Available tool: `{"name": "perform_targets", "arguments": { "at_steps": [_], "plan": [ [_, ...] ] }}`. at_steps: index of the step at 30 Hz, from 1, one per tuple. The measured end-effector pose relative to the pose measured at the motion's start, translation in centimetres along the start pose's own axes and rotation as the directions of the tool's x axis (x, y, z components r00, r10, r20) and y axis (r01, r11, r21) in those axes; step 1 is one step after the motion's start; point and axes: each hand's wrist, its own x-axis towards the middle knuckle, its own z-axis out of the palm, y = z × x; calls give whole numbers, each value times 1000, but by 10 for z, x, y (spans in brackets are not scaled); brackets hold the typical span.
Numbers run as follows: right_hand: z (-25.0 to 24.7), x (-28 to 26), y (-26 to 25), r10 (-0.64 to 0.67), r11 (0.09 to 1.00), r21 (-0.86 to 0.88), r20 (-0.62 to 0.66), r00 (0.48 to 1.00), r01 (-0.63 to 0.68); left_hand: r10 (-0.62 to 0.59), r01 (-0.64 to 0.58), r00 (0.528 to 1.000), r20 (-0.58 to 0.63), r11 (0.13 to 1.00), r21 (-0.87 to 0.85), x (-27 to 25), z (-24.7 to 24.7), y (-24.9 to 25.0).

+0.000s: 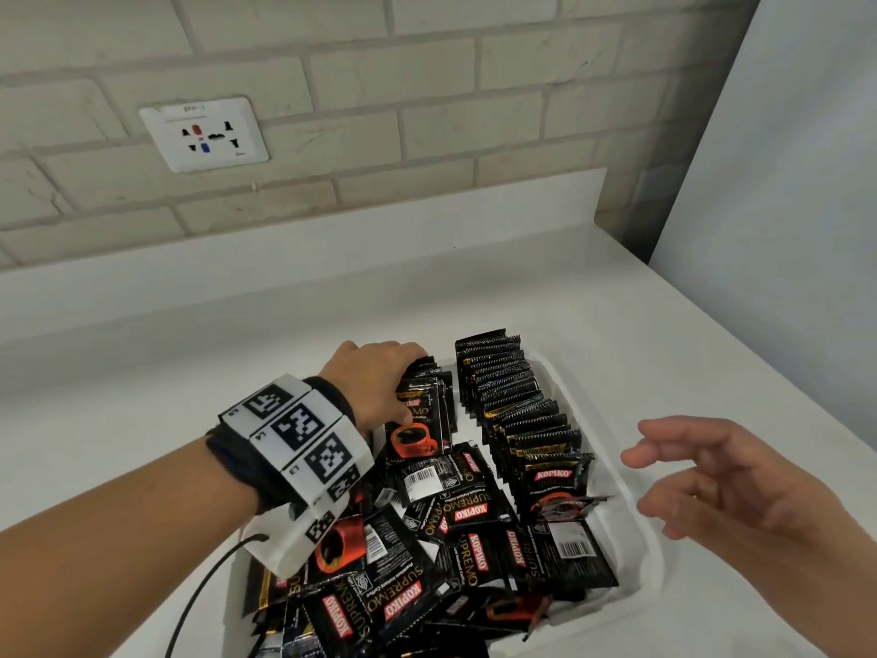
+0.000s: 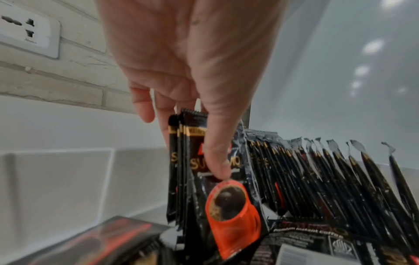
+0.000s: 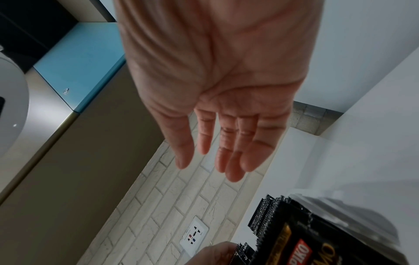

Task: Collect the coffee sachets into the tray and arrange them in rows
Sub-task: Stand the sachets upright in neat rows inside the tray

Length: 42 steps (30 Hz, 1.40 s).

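Pinched between thumb and fingers, a small upright stack of sachets [image 1: 422, 406] sat in the left hand [image 1: 375, 377] at the centre of the head frame, at the far end of the white tray [image 1: 638, 529]. Right hand [image 1: 726, 482] hovered at the right edge, fingers loose, holding nothing. One full row [image 1: 517, 410] already stood on edge along the tray's right side, running from upper centre toward the lower right. Second row looked barely begun. Loose sachets [image 1: 451, 539] lay jumbled flat across the lower centre, some spilling past the near rim, so I judged well over half the sorting remained.
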Motion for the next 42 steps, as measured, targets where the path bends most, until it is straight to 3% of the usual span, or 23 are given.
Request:
{"name": "perform_targets", "arguments": {
  "at_steps": [6, 11, 42],
  "plan": [
    [2, -1, -1, 20, 999, -35, 39, 999, -19, 4, -1, 999, -37, 997, 72, 1, 7, 4],
    [2, -2, -1, 19, 998, -65, 48, 999, -16, 91, -81, 990, -105, 992, 96, 1, 12, 10],
    [-3, -5, -4, 2, 994, -108, 74, 997, 6, 212, -183, 975, -61, 933, 311, 2, 4, 15]
  ]
}}
